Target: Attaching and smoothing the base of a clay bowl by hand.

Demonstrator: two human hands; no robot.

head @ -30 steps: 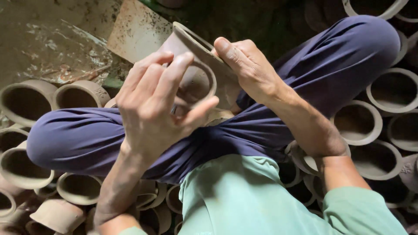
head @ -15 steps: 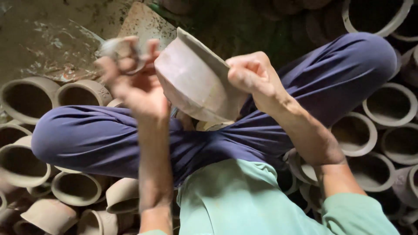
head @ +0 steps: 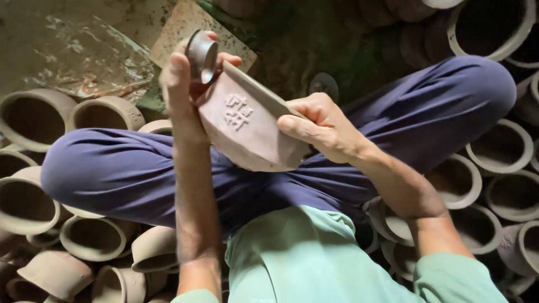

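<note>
One clay pot [head: 247,132], two hands' grip.

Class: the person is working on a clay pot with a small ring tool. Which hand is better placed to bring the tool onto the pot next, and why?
Left. The left hand already holds the ring tool by the pot's rim. The right hand grips the pot's side, steadying it.

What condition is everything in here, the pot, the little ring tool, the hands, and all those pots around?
clay pot: unfired, tilted on its side, raised mark facing up, held over the lap.
metal ring tool: pinched upright above the pot's rim.
left hand: closed on the ring tool.
right hand: gripping the pot's side.
surrounding clay pots: empty, some upright, some tipped over.
</note>
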